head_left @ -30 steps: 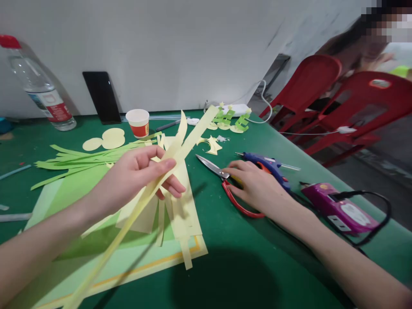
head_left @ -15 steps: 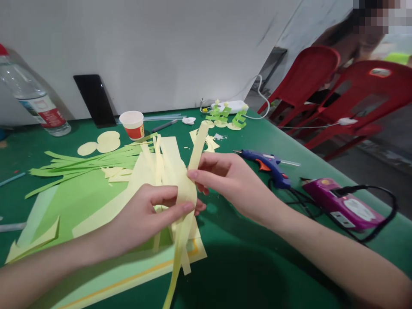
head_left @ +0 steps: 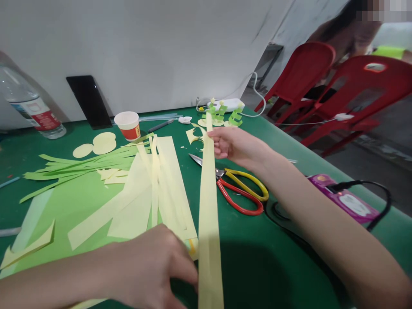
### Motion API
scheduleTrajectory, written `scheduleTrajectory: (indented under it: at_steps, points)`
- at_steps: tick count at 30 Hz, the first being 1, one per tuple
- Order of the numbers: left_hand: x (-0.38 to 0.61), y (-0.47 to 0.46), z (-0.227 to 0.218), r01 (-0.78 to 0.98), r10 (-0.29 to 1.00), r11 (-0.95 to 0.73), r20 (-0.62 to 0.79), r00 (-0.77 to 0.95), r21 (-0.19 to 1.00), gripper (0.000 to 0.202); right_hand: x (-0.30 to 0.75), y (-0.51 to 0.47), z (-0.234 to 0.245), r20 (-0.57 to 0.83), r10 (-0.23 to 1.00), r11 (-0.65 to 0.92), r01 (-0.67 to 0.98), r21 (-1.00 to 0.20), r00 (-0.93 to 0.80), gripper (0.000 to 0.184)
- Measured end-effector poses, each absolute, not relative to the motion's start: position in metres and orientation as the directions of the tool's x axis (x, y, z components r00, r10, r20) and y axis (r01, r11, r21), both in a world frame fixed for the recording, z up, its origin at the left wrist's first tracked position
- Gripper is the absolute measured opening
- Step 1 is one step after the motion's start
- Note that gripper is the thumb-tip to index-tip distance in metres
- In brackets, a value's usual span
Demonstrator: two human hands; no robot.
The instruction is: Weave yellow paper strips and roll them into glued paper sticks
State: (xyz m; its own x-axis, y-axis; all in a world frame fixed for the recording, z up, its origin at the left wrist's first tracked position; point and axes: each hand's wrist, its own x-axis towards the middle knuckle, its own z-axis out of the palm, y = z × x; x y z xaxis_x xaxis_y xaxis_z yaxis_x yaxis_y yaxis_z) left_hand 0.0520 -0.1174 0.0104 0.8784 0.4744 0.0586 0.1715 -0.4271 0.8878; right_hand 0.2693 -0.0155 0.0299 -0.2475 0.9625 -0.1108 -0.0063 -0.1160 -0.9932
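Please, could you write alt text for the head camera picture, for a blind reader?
A long yellow strip spans a green table: the right hand pinches its far end, the left hand touches its near part. Beside it are scissors, cut paper and a cup.

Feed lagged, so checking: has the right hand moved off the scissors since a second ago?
Yes. The right hand has left the scissors and gone farther up the table, now pinching the far end of the yellow paper strip.
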Motion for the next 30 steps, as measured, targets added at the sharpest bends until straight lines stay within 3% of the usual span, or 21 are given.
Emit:
scheduleTrajectory:
  at_steps: [2,4,5,9,13,22,30]
  points:
    - [0.051,-0.104,0.01,0.275,0.403,-0.232,-0.166,0.9,0.933,0.051,0.265,-0.02,0.028,-0.163,0.92,-0.156,0.047,-0.987,-0.357,0.024]
    - [0.049,-0.088,0.009,0.286,0.54,0.001,-0.241,0.807,0.958,0.05,0.256,-0.026,0.026,-0.212,0.863,-0.176,0.119,-0.977,-0.458,0.029]
    - [0.048,-0.081,0.008,0.284,0.571,0.023,-0.246,0.783,0.959,0.044,0.252,-0.03,0.025,-0.228,0.837,-0.173,0.155,-0.973,-0.498,0.03]
    - [0.045,-0.063,0.002,0.267,0.656,0.055,-0.236,0.717,0.962,0.026,0.234,-0.043,0.017,-0.212,0.804,-0.089,0.24,-0.967,-0.556,0.023]
    - [0.045,-0.063,-0.007,0.235,0.73,0.087,-0.222,0.647,0.968,0.029,0.223,-0.052,0.008,-0.112,0.862,0.022,0.257,-0.966,-0.494,0.02]
    - [0.043,-0.06,-0.023,0.287,0.627,0.089,-0.278,0.728,0.954,0.043,0.22,-0.07,-0.024,0.074,0.874,0.241,0.295,-0.925,-0.48,0.024]
    - [0.05,-0.062,-0.021,0.309,0.684,0.079,-0.277,0.675,0.948,0.041,0.219,-0.076,-0.044,0.133,0.927,0.229,0.247,-0.942,-0.351,0.025]
